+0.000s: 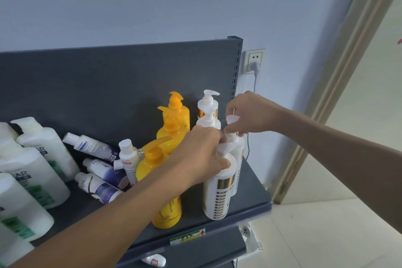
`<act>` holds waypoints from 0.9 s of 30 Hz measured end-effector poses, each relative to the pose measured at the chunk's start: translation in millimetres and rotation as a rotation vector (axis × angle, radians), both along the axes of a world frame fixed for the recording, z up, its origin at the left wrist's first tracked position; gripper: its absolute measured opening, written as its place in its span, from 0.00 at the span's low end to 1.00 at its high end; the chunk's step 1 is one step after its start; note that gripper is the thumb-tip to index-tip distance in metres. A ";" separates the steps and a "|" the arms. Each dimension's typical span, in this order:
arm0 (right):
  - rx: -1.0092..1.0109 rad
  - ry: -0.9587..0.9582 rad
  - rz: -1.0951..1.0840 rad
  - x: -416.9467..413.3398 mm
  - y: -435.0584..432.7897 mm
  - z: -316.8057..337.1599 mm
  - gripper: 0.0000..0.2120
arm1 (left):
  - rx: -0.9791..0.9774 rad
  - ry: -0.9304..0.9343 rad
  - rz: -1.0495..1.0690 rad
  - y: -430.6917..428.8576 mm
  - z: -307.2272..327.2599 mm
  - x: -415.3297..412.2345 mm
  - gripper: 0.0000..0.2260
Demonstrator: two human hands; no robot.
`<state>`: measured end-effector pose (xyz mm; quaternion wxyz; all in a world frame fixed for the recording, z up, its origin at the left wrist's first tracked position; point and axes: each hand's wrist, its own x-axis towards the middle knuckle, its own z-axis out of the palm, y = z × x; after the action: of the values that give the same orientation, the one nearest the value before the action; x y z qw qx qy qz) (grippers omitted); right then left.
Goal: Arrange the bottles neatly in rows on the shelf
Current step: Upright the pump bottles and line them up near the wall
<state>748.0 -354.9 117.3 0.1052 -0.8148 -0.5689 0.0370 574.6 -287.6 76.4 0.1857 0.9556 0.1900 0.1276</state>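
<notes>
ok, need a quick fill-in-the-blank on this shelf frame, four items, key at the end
1. The left hand grips the ___ gold-labelled bottle in its row.
2. The right hand holds the second bottle there, also ___ in colour, by its top.
3. The yellow pump bottles stand in a line of ___.
4. The small purple-labelled bottles are ___ down, not upright.

Missing: front; white; three; lying
</notes>
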 end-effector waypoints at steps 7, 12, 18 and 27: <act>0.019 -0.076 0.046 -0.9 19.4 -0.2 0.12 | -0.086 -0.116 -0.034 0.0 -8.4 13.7 0.19; -0.007 0.002 0.041 -1.3 18.9 7.3 0.10 | -0.121 -0.142 -0.030 -1.0 -14.1 20.5 0.19; -0.011 -0.005 0.020 -4.7 18.9 11.7 0.12 | -0.008 -0.089 -0.040 -5.9 -16.3 18.6 0.20; 0.042 -0.120 0.021 -34.1 20.3 22.6 0.10 | 0.309 -0.073 0.025 17.6 20.0 -18.5 0.18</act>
<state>713.9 -334.6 139.9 0.0875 -0.8073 -0.5832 -0.0227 556.1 -270.0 96.4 0.0417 0.9650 0.1732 0.1925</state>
